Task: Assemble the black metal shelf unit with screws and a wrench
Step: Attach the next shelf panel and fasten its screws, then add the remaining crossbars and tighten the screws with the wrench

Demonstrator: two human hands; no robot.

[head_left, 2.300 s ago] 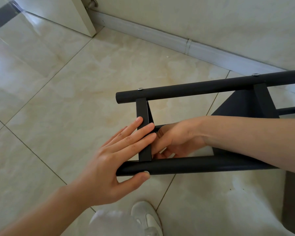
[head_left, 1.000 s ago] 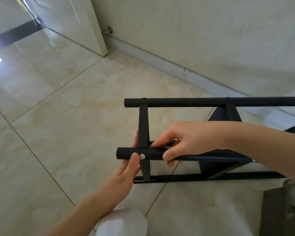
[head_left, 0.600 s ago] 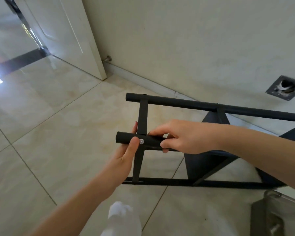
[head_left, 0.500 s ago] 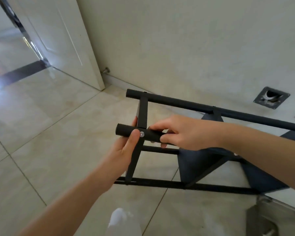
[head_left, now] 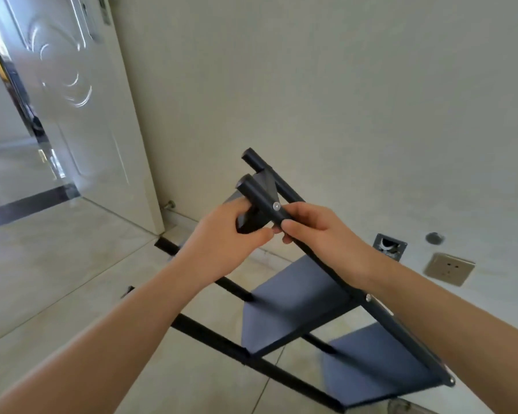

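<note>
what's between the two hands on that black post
In the head view, a silver screw head sits on the black post, just above where the left hand and right hand nearly meet; both grip the frame.

Your glossy beige tile floor (head_left: 57, 279) carries the black shelf unit (head_left: 293, 312), its lower rails grounded toward five o'clock.
</note>
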